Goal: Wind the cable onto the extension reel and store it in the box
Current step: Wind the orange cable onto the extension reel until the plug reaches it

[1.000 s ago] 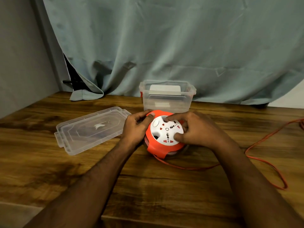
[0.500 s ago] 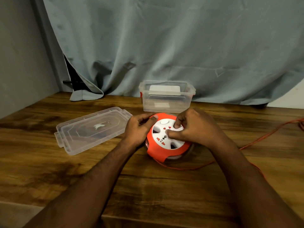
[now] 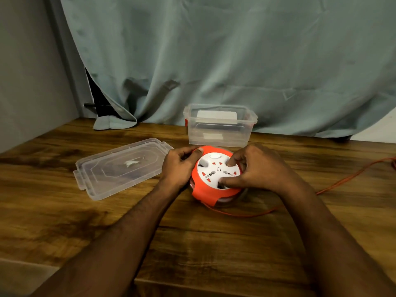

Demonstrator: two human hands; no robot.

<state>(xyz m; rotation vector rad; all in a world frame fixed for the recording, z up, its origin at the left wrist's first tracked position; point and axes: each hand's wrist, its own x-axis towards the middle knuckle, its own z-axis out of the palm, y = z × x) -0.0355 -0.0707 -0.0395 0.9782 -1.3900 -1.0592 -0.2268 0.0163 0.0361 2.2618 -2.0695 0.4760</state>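
wooden table (image 3: pixel 107 221) | left hand (image 3: pixel 179 168) grips reel (image 3: pixel 211 190) rim | right hand (image 3: pixel 257 169) fingers curled in the white hub's holes: turn steadily, feed cable (image 3: pixel 342 179) flat

Both forearms are bare from the bottom edge up to the wrists, with no sleeve in view. The left hand (image 3: pixel 179 166) and the right hand (image 3: pixel 260 169) wear no glove, ring, watch or band. Short fingernails show on the fingers (image 3: pixel 230 162).

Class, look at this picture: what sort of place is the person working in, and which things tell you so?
Probably a room in a home, not a workshop: a wooden table against a curtain, with a plastic box on it.
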